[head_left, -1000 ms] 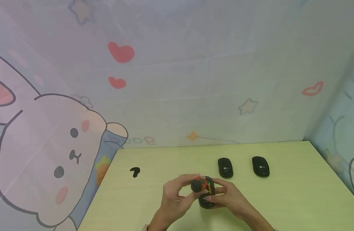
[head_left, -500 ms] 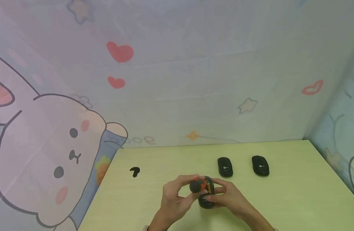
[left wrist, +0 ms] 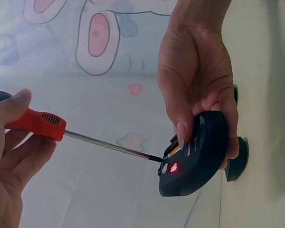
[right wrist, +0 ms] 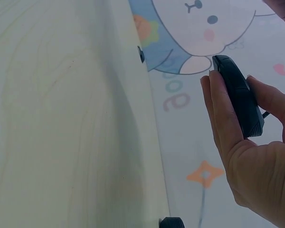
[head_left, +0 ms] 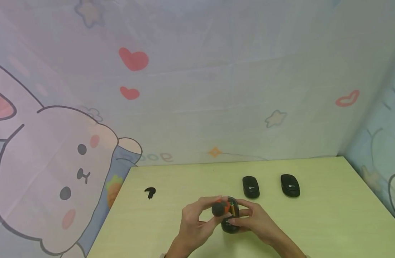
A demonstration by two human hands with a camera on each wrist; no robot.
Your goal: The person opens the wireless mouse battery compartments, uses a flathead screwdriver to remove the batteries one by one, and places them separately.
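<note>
Right, what's the left hand (head_left: 195,220) doing?

Grip's clamped on a screwdriver (left wrist: 47,124): thumb on one side of the red handle, fingers on the other. Dark butt end faces the head camera.

And the right hand (head_left: 258,222)?

Clamped too, on the held mouse (left wrist: 199,156), black. Thumb one side, fingers the other. It's in the air over the near part of the table (head_left: 184,179), just right of the screwdriver handle.

Where's the tip?

At the face of that mouse, beside a gold strip (left wrist: 175,151) and a lit red spot (left wrist: 174,167). How it's seated is too small to tell. Shaft comes in at a slant in the left wrist view.

What else is on the table?

Two more black mice, both with a pale logo: one (head_left: 251,187) beyond the hands on the far side, a bit right; the other (head_left: 290,185) farther right, apart from it. Small black hooked piece (head_left: 151,192) over on the far left, well apart from both hands.

Behind that?

Printed backdrop (head_left: 191,118) past the far edge: big rabbit (head_left: 55,168) on the left, hearts, stars.
</note>
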